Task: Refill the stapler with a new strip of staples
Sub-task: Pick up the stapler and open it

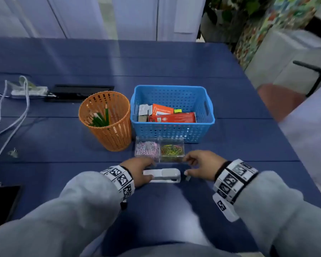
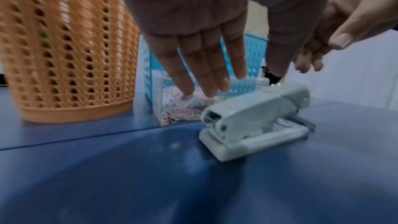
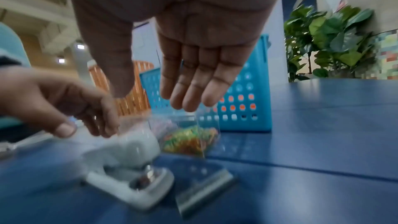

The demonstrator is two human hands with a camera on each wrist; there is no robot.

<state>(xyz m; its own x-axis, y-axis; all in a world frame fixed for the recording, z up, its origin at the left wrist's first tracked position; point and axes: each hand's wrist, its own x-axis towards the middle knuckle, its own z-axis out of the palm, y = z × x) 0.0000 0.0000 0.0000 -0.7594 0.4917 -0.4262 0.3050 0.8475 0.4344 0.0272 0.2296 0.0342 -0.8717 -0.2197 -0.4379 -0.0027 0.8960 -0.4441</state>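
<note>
Blue table [image 1: 174,62] runs under everything. At far left white cables [image 1: 11,115] trail toward a power strip [image 1: 29,90], and a dark phone [image 1: 2,201] lies at the near left edge. Farther right stands an orange mesh cup [image 1: 107,125] holding green pencils [image 1: 99,118], and just beside it a blue perforated basket [image 1: 171,130] with orange and white boxes [image 1: 171,115] inside. In front of the basket sits a clear two-part case of paper clips [image 1: 159,149], pink in the left part, mixed colours in the right.

Nearest the person, the left hand [image 1: 137,171] hovers over the rear end of the white stapler [image 1: 165,176]; its fingers [image 2: 204,67] are straight and spread, holding nothing. The stapler rests flat on the table, its top down. Just beside its front end lies a short grey staple strip [image 3: 204,188], flat on the table. The right hand [image 1: 200,166] hangs above that strip with fingers loose and extended, gripping nothing.
</note>
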